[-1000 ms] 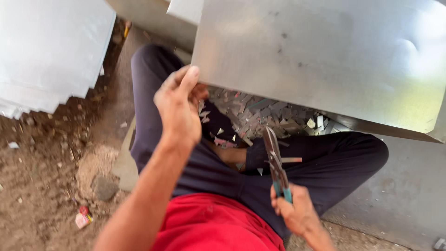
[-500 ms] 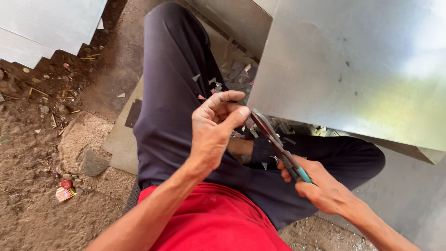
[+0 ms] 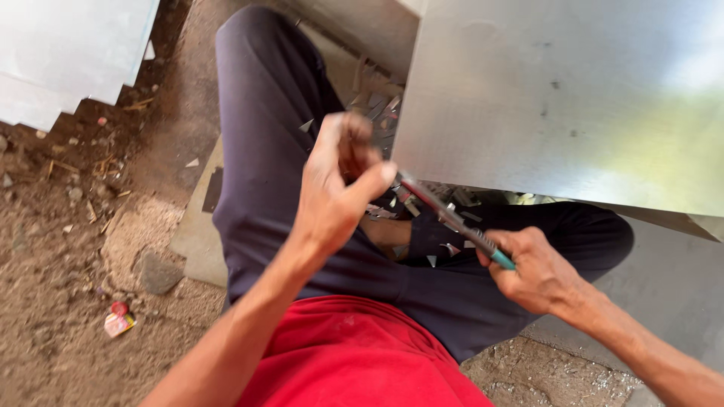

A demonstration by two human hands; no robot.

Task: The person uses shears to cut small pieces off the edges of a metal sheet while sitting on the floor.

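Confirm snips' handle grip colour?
Teal on the snips' handle, at the right hand; head view.

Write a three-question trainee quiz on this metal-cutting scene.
1. True or false: the right hand grips teal-handled metal snips.
2. Which lies beside the stone at lower left? A) red-and-white wrapper scrap B) blue bucket C) hammer
3. Fill in: the left hand is raised at the blade end of the snips, next to the large shiny ____ sheet.

Key: 1 true; 2 A; 3 metal.
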